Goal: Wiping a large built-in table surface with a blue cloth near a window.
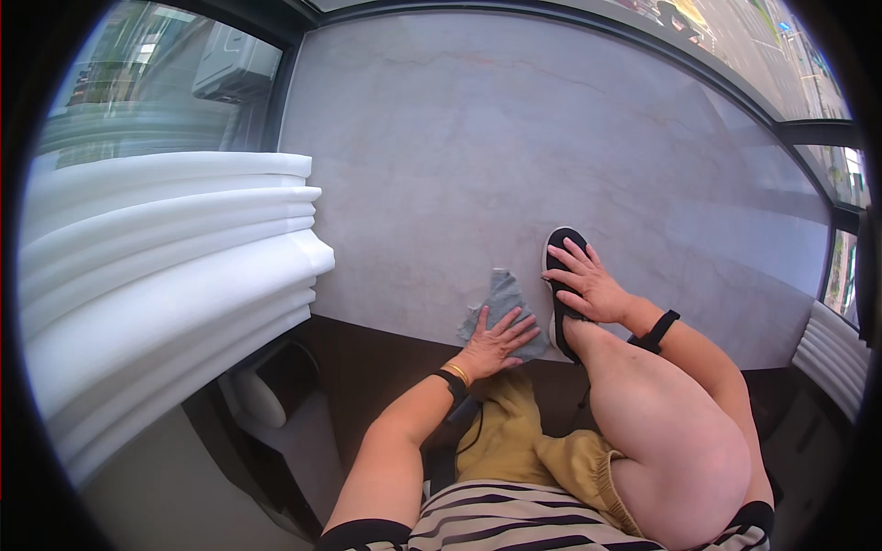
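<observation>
My left hand (pixel 497 340) rests with spread fingers on a crumpled grey cloth (pixel 507 296), near the front edge of a marble-patterned window ledge (pixel 441 158). A gold bangle and a black band circle that wrist. On the ledge, just right of the cloth, stands one of my feet in a black shoe (pixel 566 240) with a pale sole rim. Over the top of this shoe lies my right hand (pixel 592 284), its fingers apart; a black band is on its wrist. My bent bare knee (pixel 696 448) is between my arms.
White folded curtains (pixel 207 227) border the ledge at left, with another bunch (pixel 830 358) at far right. Dark window frames (pixel 544 12) enclose the far side. An outdoor air-conditioner unit (pixel 238 62) shows through the left pane. Below the ledge is a dark brown front (pixel 386 358).
</observation>
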Tool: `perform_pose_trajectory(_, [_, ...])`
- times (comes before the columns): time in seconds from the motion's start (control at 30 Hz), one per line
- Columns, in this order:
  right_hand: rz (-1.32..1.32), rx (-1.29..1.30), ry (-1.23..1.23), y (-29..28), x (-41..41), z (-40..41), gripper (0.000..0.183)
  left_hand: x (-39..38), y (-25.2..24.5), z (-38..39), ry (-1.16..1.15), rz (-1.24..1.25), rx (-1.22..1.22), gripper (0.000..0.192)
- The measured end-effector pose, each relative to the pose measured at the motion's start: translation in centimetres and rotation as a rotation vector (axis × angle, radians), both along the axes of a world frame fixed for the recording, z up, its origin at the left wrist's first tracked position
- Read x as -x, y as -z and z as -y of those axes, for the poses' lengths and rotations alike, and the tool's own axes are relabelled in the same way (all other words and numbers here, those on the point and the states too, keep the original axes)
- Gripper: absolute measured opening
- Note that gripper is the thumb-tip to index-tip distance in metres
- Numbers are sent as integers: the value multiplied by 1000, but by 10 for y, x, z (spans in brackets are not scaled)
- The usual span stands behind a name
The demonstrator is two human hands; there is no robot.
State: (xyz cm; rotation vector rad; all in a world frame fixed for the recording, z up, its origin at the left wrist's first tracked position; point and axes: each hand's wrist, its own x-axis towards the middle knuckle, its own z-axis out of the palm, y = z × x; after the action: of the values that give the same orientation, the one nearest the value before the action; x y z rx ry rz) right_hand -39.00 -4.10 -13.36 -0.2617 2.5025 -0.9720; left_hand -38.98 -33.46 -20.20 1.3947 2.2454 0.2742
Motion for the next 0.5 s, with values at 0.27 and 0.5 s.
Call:
perform_pose_trajectory(0.27, [37,5,-26,-13,1,-6,39,227,-11,-14,-361,-296,214,82])
perform_pose_trajectory(0.5, [-8,1,-20,-11,1,2,39,203,9,-74,-976,-364,130,76])
